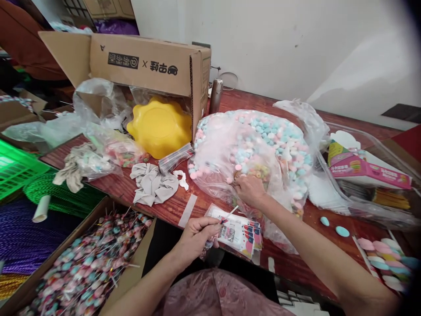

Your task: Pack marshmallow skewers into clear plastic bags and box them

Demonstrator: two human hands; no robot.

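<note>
My left hand [201, 233] is closed in a pinch on a candy stick, whose thin white stick [233, 212] points up to the right. The wrapped lower part is mostly hidden under my fingers. Beneath it, at the table's front edge, lies a stack of printed plastic bags [241, 235]. My right hand [250, 189] reaches into a large clear bag of pink, blue and white candies [263, 131]. Its fingers are curled at pink pieces, and what they hold cannot be made out. Yellow ring-shaped candies [259, 171] show just behind that hand.
A cardboard box [148, 61] stands behind a yellow scalloped tray [158, 125]. Grey cloth [153, 184] lies left of my hands. Below left, an open carton [138, 263] holds many finished candy sticks. Loose blue candies [342, 231] and a pink box [368, 169] are at right.
</note>
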